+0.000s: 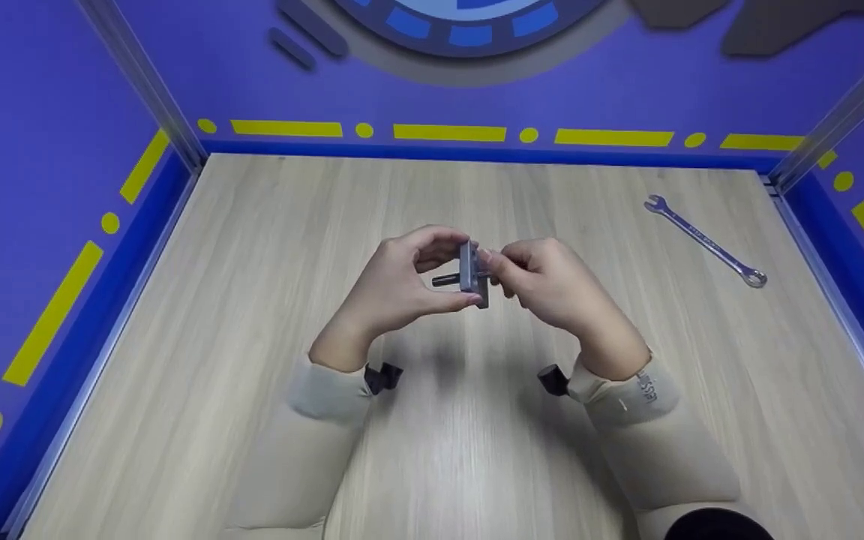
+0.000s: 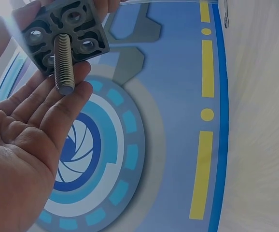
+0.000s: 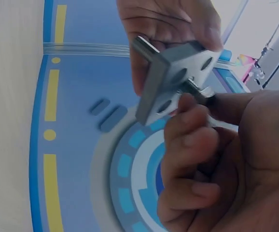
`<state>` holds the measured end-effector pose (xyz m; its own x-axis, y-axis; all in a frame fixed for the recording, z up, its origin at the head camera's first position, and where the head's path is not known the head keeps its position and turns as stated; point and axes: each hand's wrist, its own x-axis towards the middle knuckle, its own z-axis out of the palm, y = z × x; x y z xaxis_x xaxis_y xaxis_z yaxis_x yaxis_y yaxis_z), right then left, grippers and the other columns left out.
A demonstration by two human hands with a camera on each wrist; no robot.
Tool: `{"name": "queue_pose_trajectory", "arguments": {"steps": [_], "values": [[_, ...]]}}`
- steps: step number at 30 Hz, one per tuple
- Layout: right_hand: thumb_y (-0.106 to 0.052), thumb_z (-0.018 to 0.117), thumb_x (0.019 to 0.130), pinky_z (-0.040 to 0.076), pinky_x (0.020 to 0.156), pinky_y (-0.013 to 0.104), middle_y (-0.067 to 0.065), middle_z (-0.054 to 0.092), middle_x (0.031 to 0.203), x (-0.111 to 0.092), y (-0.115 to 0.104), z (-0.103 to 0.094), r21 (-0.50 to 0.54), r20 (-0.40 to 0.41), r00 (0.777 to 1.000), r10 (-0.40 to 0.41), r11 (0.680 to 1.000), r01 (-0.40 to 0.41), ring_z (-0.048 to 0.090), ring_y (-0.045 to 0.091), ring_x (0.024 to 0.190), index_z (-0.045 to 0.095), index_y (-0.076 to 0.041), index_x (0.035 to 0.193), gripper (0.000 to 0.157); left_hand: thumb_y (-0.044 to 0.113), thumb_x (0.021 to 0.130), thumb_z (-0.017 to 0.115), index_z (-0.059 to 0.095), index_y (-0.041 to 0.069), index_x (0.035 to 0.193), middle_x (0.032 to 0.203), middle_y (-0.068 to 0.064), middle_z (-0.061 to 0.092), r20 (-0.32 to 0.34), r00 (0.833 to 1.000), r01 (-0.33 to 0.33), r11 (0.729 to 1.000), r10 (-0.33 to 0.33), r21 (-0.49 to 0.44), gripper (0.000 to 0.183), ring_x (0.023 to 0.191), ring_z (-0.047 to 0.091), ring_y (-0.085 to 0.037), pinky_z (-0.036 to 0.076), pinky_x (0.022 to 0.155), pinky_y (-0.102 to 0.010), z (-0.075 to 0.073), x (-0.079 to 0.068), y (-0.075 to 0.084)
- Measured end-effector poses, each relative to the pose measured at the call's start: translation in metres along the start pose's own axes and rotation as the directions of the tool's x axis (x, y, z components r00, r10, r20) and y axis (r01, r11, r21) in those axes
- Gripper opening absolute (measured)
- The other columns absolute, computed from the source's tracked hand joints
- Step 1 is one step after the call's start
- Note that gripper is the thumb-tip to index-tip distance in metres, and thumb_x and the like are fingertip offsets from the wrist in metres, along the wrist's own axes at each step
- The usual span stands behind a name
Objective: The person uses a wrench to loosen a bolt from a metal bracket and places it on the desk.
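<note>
A square grey plate (image 1: 467, 268) with round corner holes is raised over the table, on edge between both hands. My left hand (image 1: 391, 281) grips it by opposite edges, thumb below and fingers above in the head view. Through its middle runs a threaded bolt (image 2: 64, 65), whose long shank sticks out toward the left palm. From the right, my right hand (image 1: 556, 285) pinches the bolt's other end (image 3: 206, 94) between thumb and forefinger. A short stretch of thread shows there between the plate and those fingers; the tip in their grasp is partly hidden.
A combination wrench (image 1: 706, 241) lies slanted at the table's back right. Blue panels (image 1: 462, 105) with yellow marks stand around the wooden table (image 1: 289, 225). A black rounded object (image 1: 717, 525) shows at the bottom right. Small black cameras (image 1: 552, 379) jut from both cuffs.
</note>
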<state>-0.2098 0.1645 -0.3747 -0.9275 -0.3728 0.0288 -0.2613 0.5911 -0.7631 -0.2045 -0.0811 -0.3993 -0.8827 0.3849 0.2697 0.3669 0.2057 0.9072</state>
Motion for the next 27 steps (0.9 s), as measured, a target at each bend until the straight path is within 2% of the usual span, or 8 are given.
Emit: {"name": "queue_pose_trajectory", "arguments": {"steps": [5,11,14,17,20,21,23,27], "values": [[-0.019,0.083,0.105,0.048,0.063,0.023,0.000,0.075,0.094,-0.0052,0.0034,-0.0035,-0.009,-0.035,0.983,-0.180,0.984,0.180,0.062,0.017,0.075,0.083,-0.014,0.110,0.008,0.020,0.084,0.103,0.072,0.006,0.143,0.137,-0.005,0.081,-0.004,1.000,0.011,1.000,-0.011,-0.011,0.068,0.134,0.078,-0.019,0.061,0.120,-0.026,-0.0010,-0.0008,0.0000],[0.005,0.086,0.096,0.051,0.075,0.023,0.003,0.079,0.116,-0.0048,0.0055,-0.0029,-0.034,-0.080,0.896,-0.438,0.899,0.436,0.066,0.018,0.093,0.085,-0.010,0.110,0.020,0.019,0.082,0.104,0.073,0.007,0.142,0.137,-0.006,0.080,-0.022,0.999,0.039,0.999,-0.039,-0.038,0.068,0.132,0.078,-0.020,0.063,0.119,-0.028,-0.0037,-0.0002,0.0008],[0.004,0.087,0.095,0.052,0.076,0.022,0.003,0.079,0.119,-0.0035,0.0059,-0.0047,-0.035,-0.071,0.882,-0.465,0.885,0.464,0.067,0.019,0.096,0.086,-0.011,0.112,0.023,0.020,0.082,0.104,0.073,0.007,0.142,0.138,-0.006,0.079,-0.021,0.999,0.042,0.998,-0.043,-0.037,0.068,0.132,0.078,-0.019,0.063,0.120,-0.031,-0.0049,0.0000,0.0013],[-0.003,0.090,0.095,0.053,0.074,0.024,0.004,0.078,0.125,-0.0047,0.0062,-0.0088,-0.011,-0.061,0.907,-0.417,0.909,0.417,0.068,0.020,0.096,0.086,-0.012,0.120,0.027,0.020,0.083,0.104,0.073,0.008,0.142,0.137,-0.005,0.079,-0.014,0.999,0.040,0.999,-0.040,-0.034,0.068,0.131,0.078,-0.018,0.063,0.120,-0.030,-0.0048,0.0002,0.0011],[-0.020,0.086,0.103,0.054,0.075,0.028,0.003,0.079,0.121,-0.0048,0.0049,-0.0109,-0.010,-0.076,0.957,-0.281,0.960,0.281,0.067,0.019,0.095,0.085,-0.013,0.122,0.020,0.020,0.083,0.104,0.073,0.008,0.142,0.136,-0.005,0.080,-0.016,1.000,0.024,0.999,-0.024,-0.031,0.068,0.130,0.078,-0.018,0.063,0.119,-0.028,-0.0038,0.0010,0.0011],[-0.027,0.082,0.106,0.054,0.075,0.030,0.002,0.080,0.115,-0.0039,0.0044,-0.0103,-0.015,-0.083,0.971,-0.223,0.975,0.223,0.066,0.019,0.093,0.086,-0.013,0.118,0.019,0.020,0.083,0.104,0.073,0.007,0.141,0.135,-0.005,0.080,-0.019,1.000,0.017,0.999,-0.017,-0.029,0.067,0.130,0.079,-0.018,0.063,0.119,-0.028,-0.0034,0.0013,0.0012],[-0.041,0.073,0.112,0.053,0.073,0.032,0.001,0.079,0.099,-0.0016,0.0037,-0.0078,-0.017,-0.075,0.991,-0.106,0.994,0.105,0.065,0.019,0.085,0.085,-0.013,0.106,0.032,0.020,0.083,0.104,0.073,0.007,0.141,0.136,-0.005,0.080,-0.022,1.000,0.009,1.000,-0.010,-0.020,0.068,0.131,0.078,-0.019,0.063,0.118,-0.027,-0.0022,0.0013,0.0014],[-0.053,0.059,0.117,0.046,0.061,0.030,0.000,0.068,0.072,0.0012,0.0036,-0.0020,0.003,-0.006,0.999,0.035,0.999,-0.035,0.058,0.019,0.068,0.078,-0.012,0.081,0.058,0.022,0.083,0.105,0.073,0.008,0.142,0.138,-0.004,0.080,-0.009,1.000,0.012,1.000,-0.012,0.009,0.069,0.134,0.077,-0.019,0.061,0.120,-0.026,0.0015,-0.0004,0.0010]]}}
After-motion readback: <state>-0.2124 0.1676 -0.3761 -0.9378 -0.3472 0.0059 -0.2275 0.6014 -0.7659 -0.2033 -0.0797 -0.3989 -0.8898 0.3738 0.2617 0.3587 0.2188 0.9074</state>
